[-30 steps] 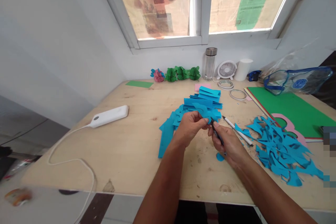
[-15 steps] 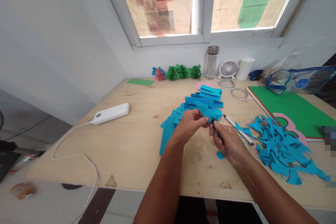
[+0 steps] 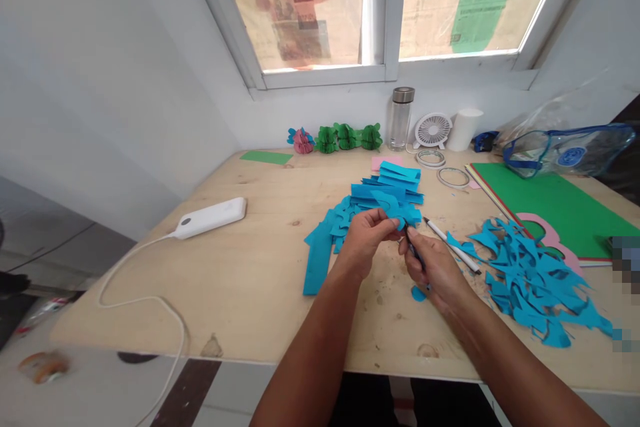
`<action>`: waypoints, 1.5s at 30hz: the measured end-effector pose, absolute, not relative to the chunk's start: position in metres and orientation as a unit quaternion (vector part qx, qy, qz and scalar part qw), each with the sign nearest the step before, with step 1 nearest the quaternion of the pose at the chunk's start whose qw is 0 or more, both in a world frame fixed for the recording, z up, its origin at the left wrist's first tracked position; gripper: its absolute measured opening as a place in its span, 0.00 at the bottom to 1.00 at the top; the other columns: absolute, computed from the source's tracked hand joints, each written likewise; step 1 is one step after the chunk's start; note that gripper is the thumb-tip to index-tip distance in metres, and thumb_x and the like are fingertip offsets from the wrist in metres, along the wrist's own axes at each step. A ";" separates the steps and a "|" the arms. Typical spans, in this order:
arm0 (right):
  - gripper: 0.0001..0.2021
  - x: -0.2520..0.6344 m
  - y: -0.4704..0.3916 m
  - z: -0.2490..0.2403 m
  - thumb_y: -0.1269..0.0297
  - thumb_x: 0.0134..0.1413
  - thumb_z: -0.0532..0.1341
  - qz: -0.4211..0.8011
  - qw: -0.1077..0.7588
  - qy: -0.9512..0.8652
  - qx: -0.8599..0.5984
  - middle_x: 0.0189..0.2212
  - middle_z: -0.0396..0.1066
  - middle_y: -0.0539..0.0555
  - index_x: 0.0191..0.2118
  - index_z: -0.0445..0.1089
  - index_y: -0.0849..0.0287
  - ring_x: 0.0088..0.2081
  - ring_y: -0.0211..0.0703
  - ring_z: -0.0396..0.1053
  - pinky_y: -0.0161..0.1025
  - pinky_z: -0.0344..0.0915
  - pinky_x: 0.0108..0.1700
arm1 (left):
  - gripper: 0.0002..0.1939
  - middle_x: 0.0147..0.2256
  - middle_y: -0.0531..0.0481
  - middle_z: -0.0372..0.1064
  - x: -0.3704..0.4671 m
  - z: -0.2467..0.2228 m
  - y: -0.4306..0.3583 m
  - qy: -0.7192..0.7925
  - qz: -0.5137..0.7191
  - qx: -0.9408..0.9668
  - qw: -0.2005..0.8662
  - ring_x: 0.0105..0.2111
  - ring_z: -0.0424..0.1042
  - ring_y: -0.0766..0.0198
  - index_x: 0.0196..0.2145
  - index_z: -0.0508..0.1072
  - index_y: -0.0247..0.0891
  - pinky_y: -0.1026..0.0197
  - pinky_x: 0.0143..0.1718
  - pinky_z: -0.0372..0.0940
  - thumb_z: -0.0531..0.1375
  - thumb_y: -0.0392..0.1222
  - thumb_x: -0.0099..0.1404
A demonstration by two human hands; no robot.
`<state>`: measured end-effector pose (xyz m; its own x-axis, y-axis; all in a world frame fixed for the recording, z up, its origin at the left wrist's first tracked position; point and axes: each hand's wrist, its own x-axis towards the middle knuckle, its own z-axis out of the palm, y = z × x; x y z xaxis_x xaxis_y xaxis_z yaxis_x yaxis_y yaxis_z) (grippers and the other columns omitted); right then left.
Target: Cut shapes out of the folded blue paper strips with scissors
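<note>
My left hand point(image 3: 369, 235) pinches a small piece of blue paper point(image 3: 401, 223) between thumb and fingers. My right hand point(image 3: 431, 263) is closed around a slim dark tool point(image 3: 415, 252), whose tip meets the paper close to my left thumb; its exact kind is hard to make out. Just beyond the hands lie folded blue paper strips point(image 3: 385, 193). More blue paper pieces point(image 3: 320, 260) spread to the left of my left hand. A small blue scrap point(image 3: 419, 293) rests on the wood below my right hand. A white marker point(image 3: 453, 247) lies beside my right hand.
Blue offcuts point(image 3: 535, 280) are heaped at the right, near green sheets point(image 3: 565, 203) and a pink cutout point(image 3: 563, 243). A power bank point(image 3: 213, 217) with a cable lies left. Along the wall stand paper ornaments point(image 3: 345, 137), a glass bottle point(image 3: 400, 121) and a fan point(image 3: 433, 130).
The whole view has shifted very slightly. Both hands keep their grip on the blue paper and the dark tool, with hardly any movement.
</note>
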<state>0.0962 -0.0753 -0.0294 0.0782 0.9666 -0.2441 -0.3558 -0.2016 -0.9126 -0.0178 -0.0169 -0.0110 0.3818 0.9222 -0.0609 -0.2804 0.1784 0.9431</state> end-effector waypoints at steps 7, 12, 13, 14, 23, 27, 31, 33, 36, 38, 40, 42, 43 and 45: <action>0.21 0.098 -0.077 -0.030 0.45 0.47 0.61 0.607 0.536 -0.329 -0.486 0.09 0.51 0.41 0.24 0.66 0.61 0.11 0.26 0.42 0.29 0.35 0.14 | 0.12 0.20 0.55 0.64 -0.025 -0.007 -0.014 0.345 0.422 0.501 0.672 0.24 0.68 0.68 0.19 0.64 0.36 0.61 0.35 0.64 0.65 0.41 0.49; 0.22 0.098 -0.077 -0.031 0.44 0.47 0.61 0.608 0.524 -0.338 -0.492 0.09 0.51 0.41 0.24 0.66 0.61 0.11 0.26 0.42 0.29 0.35 0.14 | 0.09 0.22 0.53 0.68 -0.031 -0.004 -0.011 0.338 0.402 0.532 0.664 0.25 0.69 0.67 0.22 0.69 0.34 0.61 0.35 0.64 0.64 0.41 0.49; 0.22 0.098 -0.076 -0.031 0.44 0.47 0.61 0.608 0.523 -0.339 -0.492 0.10 0.52 0.41 0.24 0.66 0.62 0.11 0.26 0.42 0.29 0.35 0.14 | 0.09 0.23 0.53 0.68 -0.031 -0.004 -0.010 0.338 0.400 0.534 0.664 0.26 0.69 0.67 0.23 0.69 0.34 0.61 0.35 0.64 0.65 0.41 0.48; 0.22 0.098 -0.076 -0.031 0.44 0.47 0.61 0.609 0.522 -0.339 -0.491 0.10 0.52 0.41 0.24 0.66 0.62 0.11 0.26 0.42 0.29 0.35 0.14 | 0.09 0.23 0.52 0.68 -0.032 -0.004 -0.010 0.337 0.398 0.536 0.664 0.26 0.69 0.67 0.23 0.69 0.34 0.61 0.35 0.64 0.65 0.41 0.48; 0.21 0.100 -0.076 -0.032 0.45 0.49 0.61 0.635 0.519 -0.339 -0.461 0.10 0.52 0.41 0.25 0.67 0.62 0.11 0.26 0.42 0.29 0.35 0.14 | 0.10 0.22 0.53 0.67 -0.034 -0.008 -0.007 0.330 0.392 0.524 0.681 0.26 0.70 0.66 0.23 0.68 0.33 0.61 0.35 0.65 0.66 0.41 0.49; 0.20 0.101 -0.077 -0.030 0.46 0.50 0.60 0.655 0.514 -0.337 -0.439 0.10 0.52 0.41 0.25 0.67 0.62 0.11 0.25 0.42 0.29 0.35 0.15 | 0.11 0.22 0.53 0.67 -0.034 -0.011 -0.005 0.309 0.391 0.514 0.698 0.25 0.69 0.67 0.23 0.68 0.33 0.59 0.36 0.66 0.66 0.41 0.48; 0.21 0.101 -0.077 -0.029 0.46 0.51 0.60 0.663 0.516 -0.333 -0.429 0.10 0.53 0.42 0.25 0.67 0.63 0.11 0.25 0.42 0.29 0.36 0.15 | 0.12 0.23 0.52 0.68 -0.033 -0.013 -0.004 0.301 0.391 0.508 0.706 0.25 0.69 0.67 0.23 0.68 0.33 0.57 0.38 0.66 0.67 0.41 0.48; 0.21 0.101 -0.077 -0.029 0.46 0.51 0.60 0.661 0.517 -0.332 -0.431 0.10 0.53 0.42 0.25 0.68 0.63 0.11 0.25 0.43 0.29 0.36 0.15 | 0.12 0.23 0.52 0.67 -0.033 -0.012 -0.004 0.300 0.392 0.510 0.705 0.25 0.69 0.67 0.23 0.68 0.33 0.57 0.37 0.66 0.67 0.41 0.48; 0.21 0.101 -0.078 -0.029 0.46 0.50 0.60 0.655 0.516 -0.337 -0.437 0.10 0.53 0.42 0.25 0.68 0.63 0.11 0.25 0.43 0.29 0.35 0.15 | 0.11 0.23 0.52 0.68 -0.034 -0.009 -0.005 0.302 0.391 0.527 0.692 0.25 0.68 0.67 0.23 0.69 0.33 0.59 0.35 0.66 0.66 0.41 0.48; 0.21 0.100 -0.078 -0.029 0.46 0.50 0.60 0.650 0.514 -0.341 -0.444 0.10 0.52 0.42 0.25 0.68 0.63 0.11 0.25 0.43 0.29 0.36 0.14 | 0.10 0.23 0.52 0.68 -0.035 -0.006 -0.005 0.306 0.389 0.542 0.679 0.25 0.69 0.67 0.23 0.69 0.33 0.60 0.34 0.65 0.66 0.41 0.49; 0.21 0.100 -0.078 -0.029 0.45 0.49 0.61 0.644 0.512 -0.343 -0.453 0.10 0.53 0.42 0.25 0.68 0.63 0.11 0.25 0.43 0.29 0.36 0.14 | 0.09 0.23 0.52 0.68 -0.037 -0.004 -0.006 0.309 0.387 0.556 0.668 0.25 0.68 0.67 0.23 0.69 0.34 0.61 0.33 0.64 0.65 0.40 0.49; 0.21 0.100 -0.078 -0.029 0.45 0.49 0.61 0.638 0.513 -0.341 -0.461 0.10 0.54 0.42 0.26 0.68 0.63 0.11 0.25 0.43 0.29 0.36 0.14 | 0.08 0.23 0.52 0.68 -0.037 -0.004 -0.006 0.312 0.383 0.568 0.659 0.26 0.68 0.66 0.24 0.70 0.34 0.61 0.33 0.64 0.65 0.40 0.50; 0.21 0.100 -0.078 -0.029 0.45 0.49 0.61 0.635 0.515 -0.341 -0.465 0.11 0.54 0.42 0.26 0.68 0.63 0.11 0.26 0.43 0.29 0.36 0.14 | 0.08 0.24 0.51 0.68 -0.037 -0.004 -0.007 0.314 0.381 0.574 0.654 0.26 0.68 0.66 0.24 0.70 0.34 0.61 0.33 0.63 0.65 0.41 0.50; 0.21 0.099 -0.077 -0.029 0.45 0.49 0.61 0.627 0.520 -0.341 -0.470 0.11 0.55 0.42 0.27 0.67 0.62 0.11 0.26 0.43 0.29 0.36 0.14 | 0.09 0.24 0.51 0.68 -0.037 -0.005 -0.007 0.319 0.377 0.584 0.644 0.27 0.68 0.66 0.24 0.70 0.34 0.61 0.32 0.62 0.65 0.41 0.50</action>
<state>0.0994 -0.0773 -0.0286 -0.0188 0.9719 -0.2347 -0.3314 -0.2275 -0.9157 -0.0372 -0.0066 -0.0046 0.5128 0.8580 0.0302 -0.1131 0.0327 0.9930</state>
